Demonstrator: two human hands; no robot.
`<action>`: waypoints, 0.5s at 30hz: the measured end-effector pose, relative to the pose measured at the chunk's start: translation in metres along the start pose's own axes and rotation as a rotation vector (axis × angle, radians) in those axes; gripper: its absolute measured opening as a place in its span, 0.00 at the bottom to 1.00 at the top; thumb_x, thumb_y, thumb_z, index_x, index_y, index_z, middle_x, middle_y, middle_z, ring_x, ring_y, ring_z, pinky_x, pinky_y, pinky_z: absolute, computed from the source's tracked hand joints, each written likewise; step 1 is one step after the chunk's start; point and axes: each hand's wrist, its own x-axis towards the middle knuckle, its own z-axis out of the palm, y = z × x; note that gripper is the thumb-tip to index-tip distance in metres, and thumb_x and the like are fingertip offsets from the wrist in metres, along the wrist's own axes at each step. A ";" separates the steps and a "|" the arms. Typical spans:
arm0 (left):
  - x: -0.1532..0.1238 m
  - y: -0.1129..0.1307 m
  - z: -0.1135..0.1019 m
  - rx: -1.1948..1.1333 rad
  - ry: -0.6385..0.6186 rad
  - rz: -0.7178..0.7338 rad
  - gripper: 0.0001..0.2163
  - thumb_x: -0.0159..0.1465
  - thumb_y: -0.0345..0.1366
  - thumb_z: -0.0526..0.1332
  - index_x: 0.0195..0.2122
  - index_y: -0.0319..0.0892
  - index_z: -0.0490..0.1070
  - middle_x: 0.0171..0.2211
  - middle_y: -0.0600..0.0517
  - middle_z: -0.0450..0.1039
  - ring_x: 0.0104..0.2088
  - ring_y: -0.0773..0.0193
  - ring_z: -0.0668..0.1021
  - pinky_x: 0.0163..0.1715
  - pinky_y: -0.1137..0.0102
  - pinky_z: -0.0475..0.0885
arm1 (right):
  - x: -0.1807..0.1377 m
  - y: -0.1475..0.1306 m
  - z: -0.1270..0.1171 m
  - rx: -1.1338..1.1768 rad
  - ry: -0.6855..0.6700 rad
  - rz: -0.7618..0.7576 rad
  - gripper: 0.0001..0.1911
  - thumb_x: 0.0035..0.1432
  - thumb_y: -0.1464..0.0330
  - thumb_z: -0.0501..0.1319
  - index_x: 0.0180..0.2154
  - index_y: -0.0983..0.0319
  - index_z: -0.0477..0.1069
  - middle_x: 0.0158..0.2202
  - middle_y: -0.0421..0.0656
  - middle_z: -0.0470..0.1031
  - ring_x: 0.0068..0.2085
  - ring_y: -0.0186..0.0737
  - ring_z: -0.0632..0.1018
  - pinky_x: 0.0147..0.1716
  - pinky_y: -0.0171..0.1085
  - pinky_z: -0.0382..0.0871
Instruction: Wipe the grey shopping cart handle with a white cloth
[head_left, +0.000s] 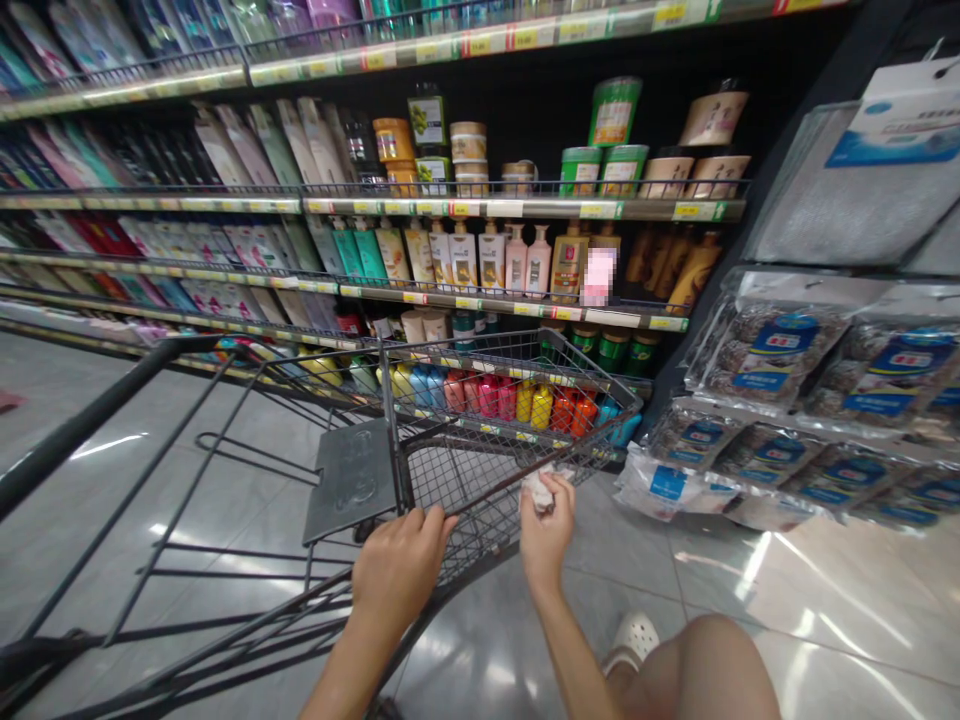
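A dark wire shopping cart stands in front of me, tilted across the view, and no goods show in its basket. My left hand is closed around the cart's near top rim. Farther along that same rim is my right hand, its fingers curled around a crumpled white cloth. The cloth lies against the rim bar; whether it is cloth or paper tissue is hard to tell. A grey plastic seat flap sits at the handle end of the cart.
Store shelves with bottles and jars run along the back. Packs of scouring pads hang at the right, near the cart's front end. Grey floor tiles lie below, with my shoe at the lower right.
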 end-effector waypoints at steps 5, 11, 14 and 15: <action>0.000 0.001 -0.001 -0.060 -0.014 -0.020 0.17 0.67 0.39 0.48 0.24 0.43 0.67 0.18 0.52 0.68 0.20 0.61 0.73 0.22 0.69 0.59 | -0.043 -0.029 0.013 0.051 -0.090 0.021 0.07 0.55 0.74 0.57 0.37 0.61 0.68 0.43 0.46 0.67 0.46 0.42 0.70 0.46 0.42 0.65; -0.001 -0.001 0.000 -0.104 -0.043 -0.052 0.17 0.67 0.40 0.48 0.24 0.43 0.68 0.19 0.51 0.69 0.21 0.63 0.73 0.23 0.70 0.59 | -0.074 -0.048 0.018 0.120 -0.246 -0.022 0.08 0.55 0.77 0.55 0.36 0.61 0.69 0.41 0.46 0.69 0.43 0.40 0.73 0.44 0.40 0.67; -0.002 -0.002 0.001 -0.064 -0.037 -0.034 0.17 0.67 0.40 0.48 0.24 0.43 0.68 0.19 0.52 0.69 0.21 0.64 0.73 0.23 0.70 0.59 | -0.070 -0.040 0.016 0.117 -0.279 -0.089 0.10 0.54 0.78 0.54 0.36 0.61 0.70 0.40 0.46 0.70 0.43 0.41 0.73 0.44 0.41 0.68; -0.002 -0.002 0.001 -0.048 -0.027 -0.024 0.17 0.67 0.40 0.48 0.24 0.43 0.68 0.19 0.52 0.69 0.20 0.64 0.72 0.23 0.70 0.59 | -0.067 -0.036 0.015 0.114 -0.282 -0.114 0.11 0.54 0.79 0.54 0.36 0.61 0.70 0.40 0.46 0.70 0.44 0.41 0.73 0.44 0.42 0.68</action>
